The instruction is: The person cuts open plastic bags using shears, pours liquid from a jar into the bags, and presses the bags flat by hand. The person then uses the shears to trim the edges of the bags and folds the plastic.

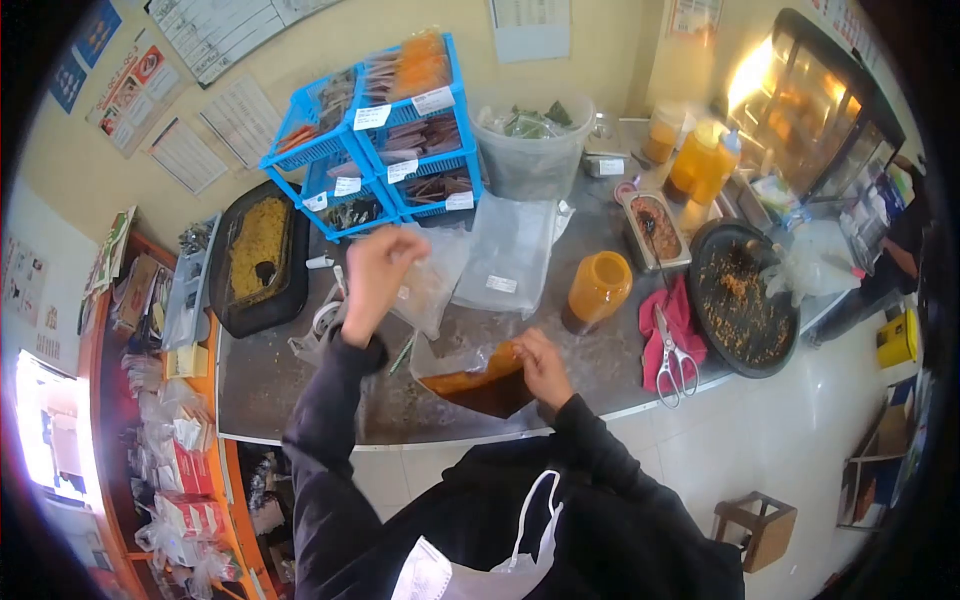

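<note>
My right hand [545,366] grips the upper right edge of a clear plastic bag [482,384] with dark orange-brown sauce in it. The bag hangs tilted over the table's front edge. Raised to the left of it, my left hand [376,285] is apart from the bag, its fingers curled in towards the thumb; whether anything thin is between them is hidden. Beyond the bag stands an open jar [600,290] of orange sauce. Clear plastic bags [505,255] lie flat behind, one with a white label.
Blue stacked baskets [415,130] and a tub [535,140] line the wall. A black tray [262,255] of yellow food sits left. Scissors [675,360] lie on a red cloth [660,335], beside a round black pan [745,300]. A stool [757,530] stands on the floor.
</note>
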Action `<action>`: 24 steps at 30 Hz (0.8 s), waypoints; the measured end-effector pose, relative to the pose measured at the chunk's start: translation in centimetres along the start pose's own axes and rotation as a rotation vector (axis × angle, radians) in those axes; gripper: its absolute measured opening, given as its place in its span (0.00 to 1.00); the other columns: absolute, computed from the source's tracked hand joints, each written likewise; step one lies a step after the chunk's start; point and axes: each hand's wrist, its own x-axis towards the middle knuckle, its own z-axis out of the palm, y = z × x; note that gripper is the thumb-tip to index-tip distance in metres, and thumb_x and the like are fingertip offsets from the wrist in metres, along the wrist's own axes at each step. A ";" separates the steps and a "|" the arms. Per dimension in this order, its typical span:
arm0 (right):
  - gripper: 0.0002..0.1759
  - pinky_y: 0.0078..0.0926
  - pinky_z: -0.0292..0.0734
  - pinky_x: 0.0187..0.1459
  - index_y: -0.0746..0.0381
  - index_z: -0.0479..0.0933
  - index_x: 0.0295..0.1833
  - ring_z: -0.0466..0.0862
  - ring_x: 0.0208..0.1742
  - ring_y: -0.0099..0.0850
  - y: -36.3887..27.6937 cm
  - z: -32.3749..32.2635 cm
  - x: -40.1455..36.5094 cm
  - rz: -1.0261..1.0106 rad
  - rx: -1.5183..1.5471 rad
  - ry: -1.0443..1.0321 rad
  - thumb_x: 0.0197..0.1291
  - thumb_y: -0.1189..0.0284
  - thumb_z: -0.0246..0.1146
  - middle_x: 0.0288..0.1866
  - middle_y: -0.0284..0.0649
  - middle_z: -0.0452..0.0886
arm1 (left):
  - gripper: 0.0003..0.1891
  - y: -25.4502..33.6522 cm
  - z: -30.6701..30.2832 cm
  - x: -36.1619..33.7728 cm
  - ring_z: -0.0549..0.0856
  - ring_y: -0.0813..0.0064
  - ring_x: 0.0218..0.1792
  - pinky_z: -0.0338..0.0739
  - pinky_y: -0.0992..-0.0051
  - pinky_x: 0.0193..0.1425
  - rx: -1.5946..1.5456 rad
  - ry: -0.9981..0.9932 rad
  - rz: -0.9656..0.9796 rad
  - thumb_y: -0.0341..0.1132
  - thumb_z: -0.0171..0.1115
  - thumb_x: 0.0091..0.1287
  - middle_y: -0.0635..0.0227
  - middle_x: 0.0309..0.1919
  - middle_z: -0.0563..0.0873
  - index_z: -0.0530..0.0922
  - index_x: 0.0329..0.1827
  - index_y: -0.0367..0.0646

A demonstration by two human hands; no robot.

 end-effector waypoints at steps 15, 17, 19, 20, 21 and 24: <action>0.04 0.30 0.73 0.41 0.67 0.81 0.41 0.77 0.38 0.39 -2.6 -1.2 -2.8 0.049 0.141 0.063 0.65 0.80 0.61 0.33 0.43 0.74 | 0.04 -6.5 4.8 6.9 0.81 0.56 0.41 0.66 0.52 0.57 0.745 -0.127 0.421 0.36 0.64 0.64 0.60 0.38 0.79 0.82 0.36 0.46; 0.04 0.29 0.73 0.41 0.67 0.81 0.41 0.78 0.38 0.38 -2.3 -0.9 -2.3 0.063 0.180 0.070 0.65 0.80 0.61 0.33 0.42 0.75 | 0.08 -1.8 3.2 3.5 0.81 0.59 0.42 0.71 0.62 0.55 0.287 -0.216 0.344 0.39 0.62 0.69 0.62 0.40 0.77 0.80 0.42 0.45; 0.04 0.29 0.73 0.41 0.66 0.81 0.40 0.78 0.37 0.37 -2.2 -0.6 -1.8 0.083 0.202 0.052 0.64 0.80 0.61 0.33 0.42 0.76 | 0.11 -0.5 2.0 -1.6 0.83 0.62 0.43 0.76 0.66 0.50 -0.005 -0.701 0.155 0.42 0.59 0.73 0.62 0.40 0.81 0.80 0.44 0.43; 0.04 0.29 0.73 0.41 0.66 0.81 0.41 0.78 0.38 0.38 -2.2 -0.4 -1.4 0.071 0.187 0.041 0.64 0.80 0.61 0.33 0.42 0.76 | 0.12 0.1 1.7 -3.9 0.84 0.65 0.43 0.78 0.67 0.47 -0.035 -0.972 0.075 0.43 0.58 0.74 0.62 0.39 0.84 0.81 0.43 0.42; 0.04 0.29 0.73 0.41 0.66 0.82 0.41 0.78 0.38 0.38 -2.0 -0.2 -0.6 0.055 0.171 0.032 0.65 0.79 0.61 0.33 0.42 0.76 | 0.14 3.0 1.2 -5.6 0.86 0.67 0.39 0.79 0.68 0.45 0.088 -1.056 0.018 0.43 0.58 0.74 0.62 0.36 0.86 0.82 0.40 0.39; 0.05 0.31 0.73 0.45 0.63 0.82 0.41 0.78 0.40 0.39 -1.3 0.8 1.6 -0.046 0.092 0.067 0.65 0.78 0.60 0.33 0.41 0.77 | 0.17 4.4 0.9 -7.7 0.88 0.73 0.29 0.80 0.71 0.37 0.120 -1.038 -0.024 0.42 0.59 0.74 0.62 0.27 0.88 0.83 0.35 0.35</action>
